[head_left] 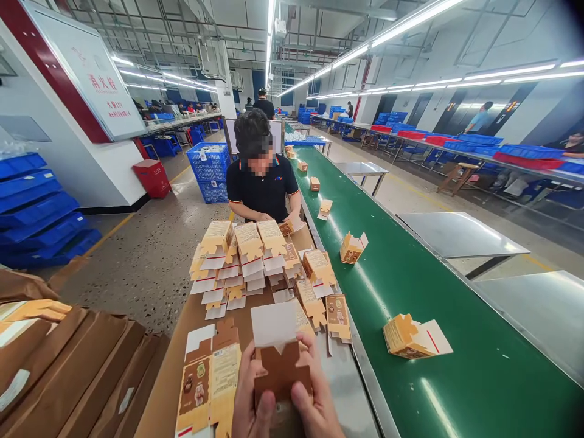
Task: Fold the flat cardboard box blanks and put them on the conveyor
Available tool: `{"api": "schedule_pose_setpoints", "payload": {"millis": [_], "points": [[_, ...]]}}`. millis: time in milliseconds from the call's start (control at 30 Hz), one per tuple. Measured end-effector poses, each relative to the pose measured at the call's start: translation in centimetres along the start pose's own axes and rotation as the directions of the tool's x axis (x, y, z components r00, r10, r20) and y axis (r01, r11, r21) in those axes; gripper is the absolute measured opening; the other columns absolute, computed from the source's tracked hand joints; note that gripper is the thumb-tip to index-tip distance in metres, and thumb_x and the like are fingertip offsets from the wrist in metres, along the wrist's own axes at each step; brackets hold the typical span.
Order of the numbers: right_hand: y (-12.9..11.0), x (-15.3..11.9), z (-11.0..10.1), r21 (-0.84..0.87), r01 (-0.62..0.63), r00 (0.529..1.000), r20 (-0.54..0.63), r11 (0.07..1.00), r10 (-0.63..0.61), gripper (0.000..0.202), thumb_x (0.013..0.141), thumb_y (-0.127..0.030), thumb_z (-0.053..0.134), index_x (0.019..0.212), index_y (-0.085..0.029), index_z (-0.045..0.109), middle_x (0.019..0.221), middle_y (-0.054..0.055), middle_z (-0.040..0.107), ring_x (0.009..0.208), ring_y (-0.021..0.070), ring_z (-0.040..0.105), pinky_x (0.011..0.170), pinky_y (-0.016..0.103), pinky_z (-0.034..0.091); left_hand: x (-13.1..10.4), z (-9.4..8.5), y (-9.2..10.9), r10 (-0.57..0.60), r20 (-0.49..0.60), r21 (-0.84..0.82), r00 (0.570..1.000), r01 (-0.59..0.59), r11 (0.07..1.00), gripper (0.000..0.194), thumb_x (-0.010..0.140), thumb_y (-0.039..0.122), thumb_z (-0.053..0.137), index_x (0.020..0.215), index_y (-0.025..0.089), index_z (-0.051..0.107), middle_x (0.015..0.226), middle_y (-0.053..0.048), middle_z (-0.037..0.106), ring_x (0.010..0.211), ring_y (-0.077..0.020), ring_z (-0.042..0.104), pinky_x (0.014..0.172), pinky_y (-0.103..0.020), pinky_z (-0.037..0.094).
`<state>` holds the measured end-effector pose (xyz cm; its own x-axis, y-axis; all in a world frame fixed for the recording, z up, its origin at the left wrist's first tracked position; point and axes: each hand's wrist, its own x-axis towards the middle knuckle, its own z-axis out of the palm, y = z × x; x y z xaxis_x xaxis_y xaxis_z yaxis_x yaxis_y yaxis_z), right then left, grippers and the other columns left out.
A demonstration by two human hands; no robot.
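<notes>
Carton held over the table, its long axis running away from the wearer, white flap pointing toward the seated person. Left hand and right hand part-closed, 1 on each side, thumbs on the near brown face. Green conveyor lies to the right.

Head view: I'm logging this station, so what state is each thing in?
Held carton: white flap raised
Left hand: gripping the carton
Right hand: gripping the carton
Nearest belt carton: folded up, flap extended
Carton pile: stacked, flaps sticking out
Green belt: loaded; motion, cannot tell
Ceiling lights: lit
</notes>
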<state>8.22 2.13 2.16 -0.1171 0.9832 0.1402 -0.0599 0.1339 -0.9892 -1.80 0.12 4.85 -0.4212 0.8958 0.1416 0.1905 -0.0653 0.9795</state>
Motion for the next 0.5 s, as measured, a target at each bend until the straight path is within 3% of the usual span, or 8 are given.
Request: {"api": "schedule_pose_setpoints", "payload": {"millis": [100,167,233,300,400,467,500], "points": [[0.2,-0.3,0.7,0.118,-0.062,0.997,-0.028,0.991,0.066,0.034,0.081,-0.056,0.051,0.102,-0.029,0.055,0.134,0.005,0.041,0.127,0.0259,0.04,0.102,0.038,0.036,-0.2,0.8,-0.1,-0.067,-0.091,-0.128,0.994,0.055,0.99,0.036,0.082,0.052,0.044,0.105,0.027,0.055,0.138,-0.005,0.046,0.127,-0.0276,0.041,0.107,-0.045,0.03],[0.6,-0.4,0.6,0.187,-0.063,0.996,-0.055,0.98,0.074,0.034,0.082,-0.052,0.053,0.11,-0.032,0.048,0.14,0.004,0.033,0.123,0.0246,0.045,0.098,0.037,0.04,-0.3,1.2,-0.6,-0.06,-0.104,-0.175,0.993,0.041,0.984,0.03,0.084,0.043,0.044,0.11,0.029,0.048,0.143,-0.006,0.039,0.128,-0.0261,0.04,0.101,-0.044,0.036],[1.1,-0.3,0.1,0.124,-0.013,0.998,-0.052,0.992,0.02,0.026,0.084,-0.047,0.052,0.103,-0.029,0.052,0.137,0.005,0.036,0.123,0.0257,0.044,0.097,0.037,0.041,-0.2,1.2,-1.2,0.013,-0.07,-0.06,0.997,-0.017,0.998,0.023,0.084,0.041,0.043,0.097,0.026,0.056,0.137,-0.007,0.044,0.125,-0.0263,0.042,0.099,-0.044,0.035],[1.5,-0.1,-0.4,-0.024,0.032,0.999,0.008,0.999,-0.032,0.019,0.085,-0.041,0.051,0.084,-0.024,0.058,0.121,0.008,0.047,0.121,0.0269,0.043,0.095,0.037,0.041,0.0,0.8,-1.9,0.052,-0.005,0.071,0.999,-0.051,0.996,0.029,0.083,0.042,0.042,0.07,0.023,0.059,0.121,-0.008,0.054,0.121,-0.0273,0.044,0.096,-0.04,0.037],[1.3,0.3,-0.8,-0.142,0.007,0.999,0.054,0.99,0.0,0.029,0.086,-0.036,0.046,0.063,-0.02,0.054,0.102,0.009,0.051,0.11,0.0255,0.049,0.089,0.036,0.044,0.3,0.2,-2.9,-0.015,0.092,0.082,0.996,0.007,0.997,0.039,0.082,0.044,0.041,0.052,0.022,0.051,0.1,-0.008,0.058,0.112,-0.0275,0.049,0.082,-0.034,0.044],[1.0,0.5,-0.9,-0.137,-0.038,0.997,0.059,0.99,0.046,0.023,0.083,-0.036,0.05,0.069,-0.02,0.058,0.108,0.009,0.05,0.112,0.0255,0.048,0.092,0.037,0.043,0.8,0.1,-3.3,-0.075,0.11,0.058,0.991,0.069,0.996,0.038,0.081,0.046,0.044,0.052,0.021,0.051,0.1,-0.008,0.058,0.108,-0.027,0.051,0.081,-0.033,0.045],[1.0,0.4,-0.9,-0.107,-0.062,0.993,0.09,0.992,0.072,0.017,0.08,-0.037,0.056,0.083,-0.021,0.06,0.115,0.009,0.049,0.116,0.026,0.046,0.094,0.037,0.042,1.1,0.1,-3.5,-0.113,0.078,0.031,0.991,0.111,0.993,0.036,0.079,0.047,0.046,0.056,0.021,0.053,0.101,-0.007,0.059,0.108,-0.0267,0.052,0.083,-0.032,0.045]]}}
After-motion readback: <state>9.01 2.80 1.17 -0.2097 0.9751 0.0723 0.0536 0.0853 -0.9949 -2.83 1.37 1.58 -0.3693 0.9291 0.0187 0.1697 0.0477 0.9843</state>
